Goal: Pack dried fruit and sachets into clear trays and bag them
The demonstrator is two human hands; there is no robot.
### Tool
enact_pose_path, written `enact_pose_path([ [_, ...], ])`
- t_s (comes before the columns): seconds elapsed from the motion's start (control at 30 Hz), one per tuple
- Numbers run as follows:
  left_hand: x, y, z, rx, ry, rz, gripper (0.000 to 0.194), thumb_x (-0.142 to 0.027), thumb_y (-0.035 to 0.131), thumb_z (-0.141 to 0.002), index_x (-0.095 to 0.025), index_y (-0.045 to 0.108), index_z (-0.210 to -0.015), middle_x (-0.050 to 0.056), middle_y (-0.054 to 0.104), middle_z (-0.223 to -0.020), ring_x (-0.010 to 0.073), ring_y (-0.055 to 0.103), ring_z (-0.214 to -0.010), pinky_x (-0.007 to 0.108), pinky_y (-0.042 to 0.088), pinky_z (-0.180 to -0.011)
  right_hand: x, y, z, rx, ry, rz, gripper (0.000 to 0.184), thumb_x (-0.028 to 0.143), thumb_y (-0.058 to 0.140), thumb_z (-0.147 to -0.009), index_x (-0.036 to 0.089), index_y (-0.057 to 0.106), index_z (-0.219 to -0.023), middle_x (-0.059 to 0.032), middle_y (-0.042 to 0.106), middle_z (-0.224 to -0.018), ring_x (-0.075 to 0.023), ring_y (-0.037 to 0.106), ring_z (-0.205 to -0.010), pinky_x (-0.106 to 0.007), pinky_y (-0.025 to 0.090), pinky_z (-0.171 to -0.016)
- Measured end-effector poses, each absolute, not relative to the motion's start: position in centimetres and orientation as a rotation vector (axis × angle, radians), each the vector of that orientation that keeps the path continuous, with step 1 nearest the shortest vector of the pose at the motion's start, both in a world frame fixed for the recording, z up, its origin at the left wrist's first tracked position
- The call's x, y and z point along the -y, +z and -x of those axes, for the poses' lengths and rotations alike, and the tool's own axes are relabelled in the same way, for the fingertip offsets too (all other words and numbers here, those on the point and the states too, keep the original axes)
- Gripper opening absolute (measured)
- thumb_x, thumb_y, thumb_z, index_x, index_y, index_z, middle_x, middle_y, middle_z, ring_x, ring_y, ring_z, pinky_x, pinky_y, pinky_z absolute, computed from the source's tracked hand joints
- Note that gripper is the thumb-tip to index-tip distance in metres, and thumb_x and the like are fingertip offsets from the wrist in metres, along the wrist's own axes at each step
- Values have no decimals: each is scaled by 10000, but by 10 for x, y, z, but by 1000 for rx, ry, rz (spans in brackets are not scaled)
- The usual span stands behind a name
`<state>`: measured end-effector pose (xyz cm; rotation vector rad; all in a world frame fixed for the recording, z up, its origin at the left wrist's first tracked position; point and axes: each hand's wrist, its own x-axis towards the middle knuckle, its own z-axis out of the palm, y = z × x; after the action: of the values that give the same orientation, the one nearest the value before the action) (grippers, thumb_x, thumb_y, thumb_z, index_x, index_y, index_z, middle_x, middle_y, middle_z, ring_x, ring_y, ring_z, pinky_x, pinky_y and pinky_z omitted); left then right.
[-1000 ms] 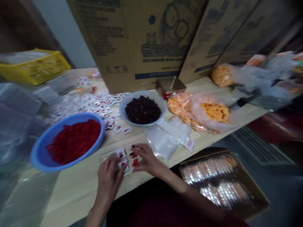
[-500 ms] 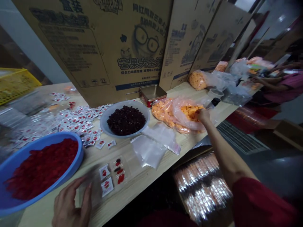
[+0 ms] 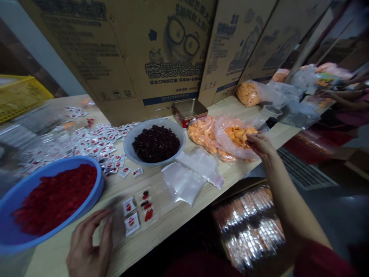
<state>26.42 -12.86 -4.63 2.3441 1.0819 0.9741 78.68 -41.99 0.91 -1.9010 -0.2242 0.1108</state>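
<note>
My left hand (image 3: 90, 242) lies at the near left edge of a clear plastic tray (image 3: 157, 215), its thumb and forefinger around the tray's left side. In the tray are two white sachets (image 3: 132, 223) with red prints, and beside them red and dark pieces (image 3: 148, 213). Over at the right, my right hand (image 3: 259, 145) is closed in a pinch at the mouth of an open clear bag (image 3: 226, 136) of orange pieces (image 3: 236, 134). What its fingertips hold, if anything, cannot be made out.
A blue basin (image 3: 99, 181) of red pieces, a pale bowl (image 3: 127, 148) of dark pieces, scattered sachets (image 3: 95, 142), flat plastic bags (image 3: 184, 181) and a metal tin (image 3: 190, 109) stand around. Cardboard boxes (image 3: 129, 57) line the back. Another person's hands (image 3: 331, 94) show far right.
My right hand has drawn back a little from the orange pieces, its fingers now pinched at the bag's mouth. My left hand stays at the tray. The view has shifted slightly.
</note>
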Motion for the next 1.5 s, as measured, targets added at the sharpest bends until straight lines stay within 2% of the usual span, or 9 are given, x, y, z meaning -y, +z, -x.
enact_pose_path([
  [0.27, 152, -17, -278, -979, 848, -1937, 220, -343, 568, -937, -201, 645, -1086, 69, 667, -1083, 200, 607, -1012, 347, 469, -940, 299, -37, -539, 371, 995, 1235, 290, 377, 875, -644, 208, 681, -776, 10, 669, -738, -121, 626, -686, -241, 540, -660],
  [0.5, 138, -31, -219, -907, 572, -1396, 371, -399, 676, -847, -153, 622, -1119, 85, 690, -1005, 180, 628, -855, 278, 502, -706, 198, -72, -366, 443, 1295, 1060, 349, 439, 880, -590, 195, 681, -741, -7, 709, -767, -174, 644, -734, -352, 538, -787],
  [0.63, 127, -48, -203, -1032, 567, -1550, 265, -349, 645, -855, -149, 661, -1029, 49, 682, -879, 150, 586, -720, 273, 467, -677, 196, -87, -367, 605, 1201, 1211, 363, 462, 841, -649, 194, 723, -864, -47, 736, -888, -220, 674, -844, -408, 534, -864],
  [0.8, 114, -52, -208, -931, 277, -2072, 159, -170, 569, -855, -189, 677, -970, 47, 680, -922, 201, 591, -886, 322, 438, -815, 205, -96, -386, 1170, 772, 1377, 219, 319, 632, -895, 216, 721, -1066, -94, 701, -1125, -244, 632, -1076, -454, 485, -974],
  [1.03, 108, -59, -211, -1079, 221, -2472, 191, -172, 589, -861, -191, 677, -1030, 107, 643, -1071, 268, 532, -1027, 397, 420, -852, 200, -109, -374, 1730, 531, 1424, 260, 197, 474, -980, 223, 733, -974, -100, 713, -1000, -257, 589, -1042, -504, 428, -987],
  [1.17, 132, -48, -214, -1062, 521, -2434, 216, -251, 485, -958, -185, 675, -1036, 99, 673, -983, 247, 582, -955, 396, 458, -856, 212, -87, -375, 1398, 683, 1386, 245, 323, 504, -985, 254, 720, -1076, -96, 698, -1138, -254, 585, -1131, -491, 398, -1052],
  [1.27, 157, -42, -232, -844, 752, -2357, 393, -223, 418, -986, -236, 521, -1365, 107, 645, -1256, 229, 600, -1118, 400, 453, -970, 217, -58, -379, 899, 1049, 1229, 419, 569, 441, -976, 278, 710, -1113, -62, 707, -1130, -238, 617, -1129, -452, 416, -1049],
  [1.37, 168, -49, -258, -709, 723, -2593, 486, -276, 479, -964, -287, 448, -1450, 107, 478, -1503, 303, 427, -1383, 535, 258, -1142, 221, -34, -397, 526, 1420, 920, 679, 769, 316, -909, 256, 661, -1191, -71, 718, -1085, -246, 647, -1085, -450, 481, -957],
  [1.5, 157, -62, -273, -1054, 789, -2680, 468, -341, 424, -979, -231, 479, -1431, 158, 492, -1484, 375, 375, -1414, 647, 146, -1137, 260, 1, -463, 577, 1281, 920, 520, 616, 603, -870, 258, 637, -1246, -84, 683, -1210, -233, 650, -1099, -422, 489, -959],
])
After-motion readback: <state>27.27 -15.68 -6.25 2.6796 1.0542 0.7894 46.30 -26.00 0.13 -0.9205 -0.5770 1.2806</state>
